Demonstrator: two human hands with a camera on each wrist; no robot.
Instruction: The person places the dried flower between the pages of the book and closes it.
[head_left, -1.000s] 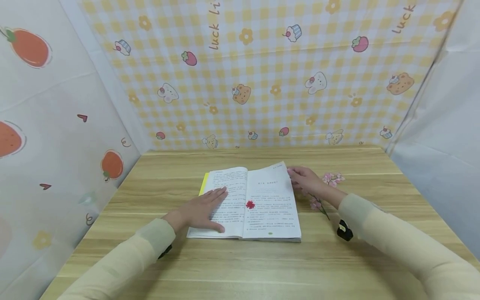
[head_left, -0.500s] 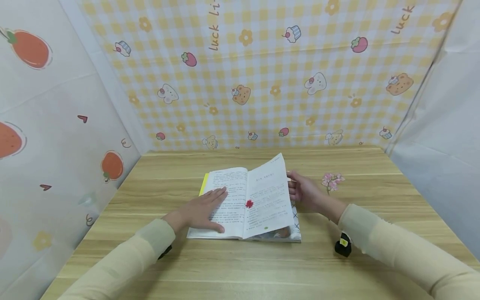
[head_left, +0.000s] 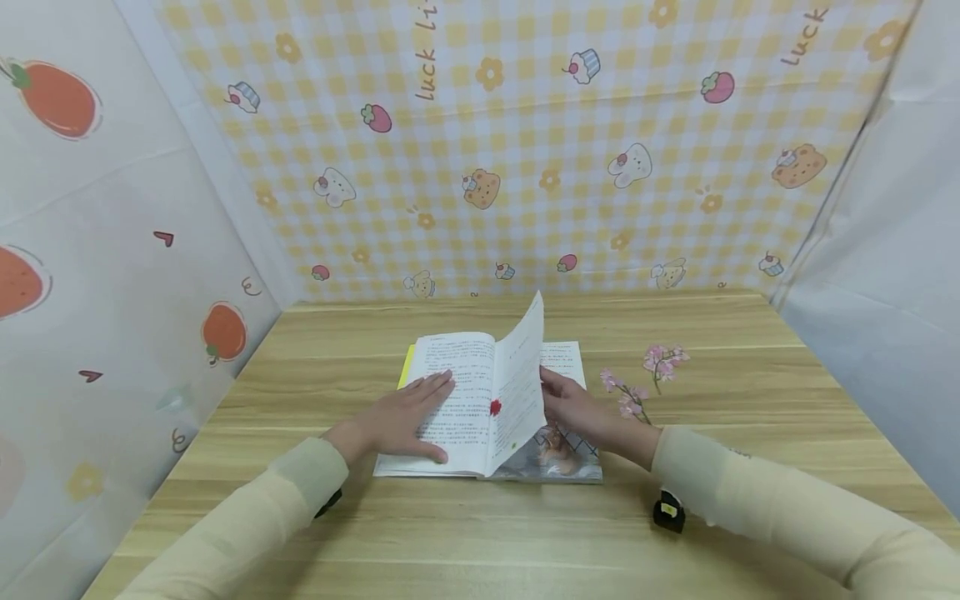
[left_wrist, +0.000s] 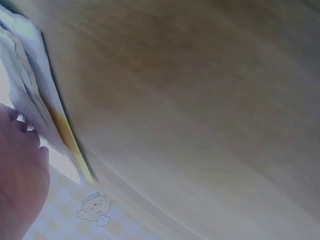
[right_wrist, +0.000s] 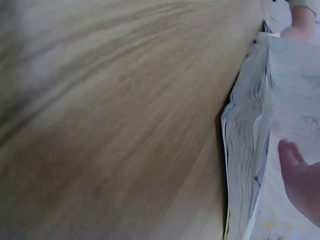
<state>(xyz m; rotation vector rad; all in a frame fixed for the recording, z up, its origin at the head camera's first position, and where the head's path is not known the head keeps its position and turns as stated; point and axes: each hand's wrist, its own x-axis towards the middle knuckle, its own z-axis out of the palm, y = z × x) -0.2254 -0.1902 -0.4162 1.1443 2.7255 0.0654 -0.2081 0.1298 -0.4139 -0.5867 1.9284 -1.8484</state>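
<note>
An open book (head_left: 453, 358) lies on the wooden table, one right-hand leaf (head_left: 521, 375) raised and leaning left. My left hand (head_left: 408, 417) rests flat on the left page, fingers spread; the left wrist view shows the same hand (left_wrist: 22, 180) at the book's edge. Behind the lifted leaf is my right hand (head_left: 581, 408), its fingertips partly hidden by the paper and touching its back. A small red flower-shaped piece (head_left: 495, 407) sits near the gutter. Beneath the leaf, a page with a grey picture (head_left: 558, 454) shows. The right wrist view shows the thumb (right_wrist: 290, 152) over the paper.
Pink blossom sprigs (head_left: 663, 362) lie right of the book. A black strap device (head_left: 669, 511) is under the right forearm. Patterned cloth (head_left: 551, 208) stands behind the table (head_left: 450, 542), with a printed sheet (head_left: 172, 292) at the left.
My right hand has moved from the page's outer edge leftward, lifting the leaf more steeply and uncovering the picture beneath. The left hand has stayed in place.
</note>
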